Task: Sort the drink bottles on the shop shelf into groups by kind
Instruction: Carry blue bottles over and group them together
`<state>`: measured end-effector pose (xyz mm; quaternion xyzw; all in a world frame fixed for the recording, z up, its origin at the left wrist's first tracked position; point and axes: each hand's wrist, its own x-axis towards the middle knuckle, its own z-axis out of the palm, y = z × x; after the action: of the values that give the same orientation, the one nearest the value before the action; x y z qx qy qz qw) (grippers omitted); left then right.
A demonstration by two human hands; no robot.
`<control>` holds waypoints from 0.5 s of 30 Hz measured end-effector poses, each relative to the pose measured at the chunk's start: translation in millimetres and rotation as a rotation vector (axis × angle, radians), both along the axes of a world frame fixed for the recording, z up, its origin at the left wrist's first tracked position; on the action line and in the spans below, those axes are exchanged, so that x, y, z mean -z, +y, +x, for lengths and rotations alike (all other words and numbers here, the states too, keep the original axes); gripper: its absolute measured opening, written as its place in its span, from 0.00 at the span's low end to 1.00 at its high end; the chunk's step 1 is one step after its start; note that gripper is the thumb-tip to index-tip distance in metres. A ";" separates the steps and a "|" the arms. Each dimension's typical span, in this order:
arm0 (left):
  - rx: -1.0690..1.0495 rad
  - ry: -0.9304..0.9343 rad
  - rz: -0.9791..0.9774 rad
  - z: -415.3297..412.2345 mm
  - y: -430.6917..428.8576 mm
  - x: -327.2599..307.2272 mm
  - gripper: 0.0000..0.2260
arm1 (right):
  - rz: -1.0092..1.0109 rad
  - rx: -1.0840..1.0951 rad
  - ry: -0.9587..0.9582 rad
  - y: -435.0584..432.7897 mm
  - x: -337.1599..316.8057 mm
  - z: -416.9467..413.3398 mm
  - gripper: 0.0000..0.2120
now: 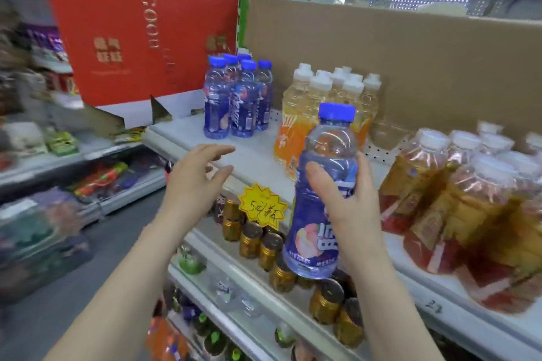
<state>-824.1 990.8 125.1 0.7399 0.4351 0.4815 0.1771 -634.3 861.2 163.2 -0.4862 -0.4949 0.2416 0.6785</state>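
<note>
Purple label, blue cap: the bottle (313, 223) is in the right hand (349, 202), clear of the shelf (252, 152) and in front of its edge. We note the grip: the thumb lies across the front of the label at mid-height and the fingers wrap round behind on the right side. The cap and clear shoulder stand above the hand, and the base hangs below it. The bottle is near upright, its base tipped slightly to the left.

The left hand (193, 179) hovers at the shelf's front edge, left of the held bottle and apart from it. Its fingers are spread and loosely bent, holding nothing.

On the shelf we count three groups:
- blue-capped bottles (237, 97) of the same look as the held one, at the back left, well apart from it
- white-capped orange drinks (322, 91) directly behind the held bottle
- white-capped reddish-brown drinks (440, 199) to the right, blurred

A yellow price tag (262, 206) hangs from the shelf edge between the two hands. Gold-topped bottles (255, 240) stand on the shelf below, under the held bottle's base. A cardboard sheet (381, 53) backs the shelf — a red box (140, 29) leans at its left.
</note>
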 end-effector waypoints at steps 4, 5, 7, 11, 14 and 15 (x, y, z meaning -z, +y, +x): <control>-0.008 0.013 0.018 -46.8 68.8 -13.6 0.15 | 0.043 0.059 -0.046 83.0 -11.5 -36.5 0.25; 0.003 0.021 0.016 -55.7 87.7 -17.5 0.16 | 0.054 0.088 -0.072 105.5 -13.9 -44.3 0.25; 0.032 0.039 0.010 -69.9 122.8 -26.1 0.17 | 0.045 0.131 -0.108 149.7 -17.9 -57.4 0.24; 0.120 0.065 0.063 -80.3 184.6 -46.3 0.20 | -0.039 0.246 -0.176 225.0 -15.6 -73.1 0.27; 0.160 0.109 0.106 -72.8 223.8 -58.9 0.25 | -0.057 0.337 -0.267 258.5 -4.8 -74.8 0.33; 0.172 0.122 0.118 -68.0 233.8 -61.7 0.27 | -0.063 0.360 -0.291 264.3 -3.2 -73.6 0.35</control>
<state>-892.0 1224.5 186.8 0.8117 0.3508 0.4433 0.1469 -707.9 1125.5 166.3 -0.6173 -0.4849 0.0593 0.6167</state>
